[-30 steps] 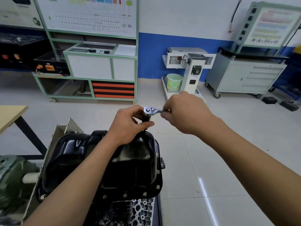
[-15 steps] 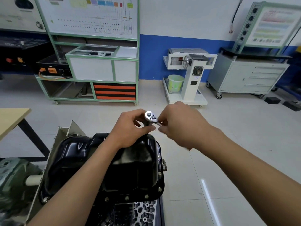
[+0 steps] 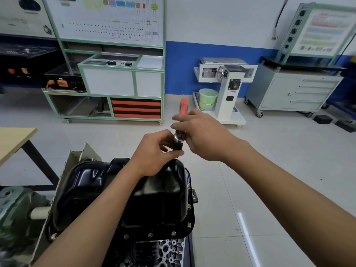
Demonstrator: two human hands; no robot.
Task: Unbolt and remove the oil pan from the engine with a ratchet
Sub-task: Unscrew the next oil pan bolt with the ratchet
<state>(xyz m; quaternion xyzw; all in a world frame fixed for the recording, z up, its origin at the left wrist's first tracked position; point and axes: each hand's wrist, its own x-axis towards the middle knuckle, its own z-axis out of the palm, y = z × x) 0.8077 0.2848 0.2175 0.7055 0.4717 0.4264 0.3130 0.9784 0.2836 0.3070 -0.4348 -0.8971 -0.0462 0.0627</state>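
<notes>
I see one black oil pan (image 3: 154,199) in the lower middle of the frame. One ratchet (image 3: 179,136) is in the middle, just above the pan's far end. My two hands are there too. My left hand (image 3: 154,151) is curled tight, and its thumb and fingers pinch the black socket (image 3: 178,146) under the ratchet's head. My right hand (image 3: 202,137) is wrapped round the orange handle.

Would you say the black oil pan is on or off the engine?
On: the glossy black oil pan sits on the engine, flange bolts showing.
</notes>
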